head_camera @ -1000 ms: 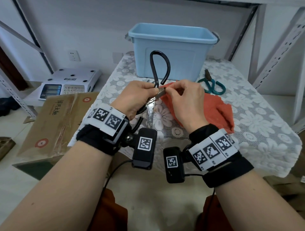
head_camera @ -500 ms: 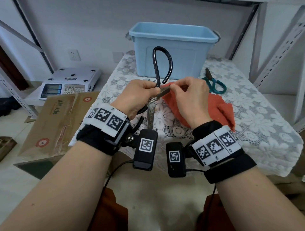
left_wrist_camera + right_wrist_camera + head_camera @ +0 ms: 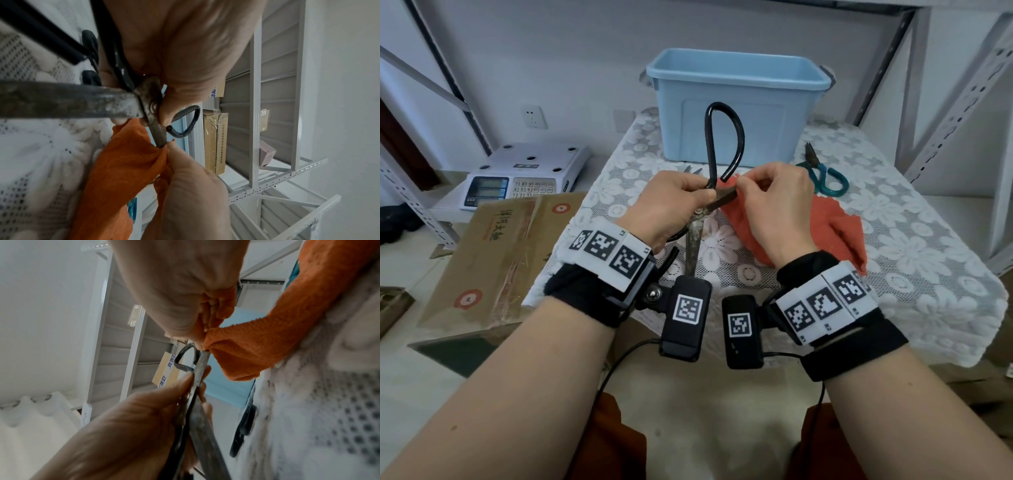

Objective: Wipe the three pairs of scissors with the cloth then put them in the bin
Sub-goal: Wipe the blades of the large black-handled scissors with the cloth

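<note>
Head view, centre of the frame: the large black-handled scissors [image 3: 697, 219] are held above the near part of the table, blades spread apart, one rusty blade pointing down toward the viewer and the other slanting right. One handle loop stands up in front of the blue bin [image 3: 736, 106]. The left hand [image 3: 671, 205] is clamped around the scissors at the pivot, thumb on the joint. The right hand [image 3: 774, 202] pinches the orange cloth [image 3: 835, 229] around the tip of the slanting blade; the rest of the cloth trails down and to the right onto the lace tablecloth [image 3: 911, 267]. The left wrist view shows the cloth [image 3: 123, 170] bunched over that blade's end between the right hand's fingertips [image 3: 174, 149].

Right of centre, just behind the right hand, the teal-handled scissors [image 3: 825, 174] lie on the tablecloth near the bin's lower right corner. The points of a third pair [image 3: 690, 169] peek out above the left hand.

At the left, beside the table, a cardboard box [image 3: 496, 253] sits low, with a white electronic scale [image 3: 524, 174] beyond it.
</note>
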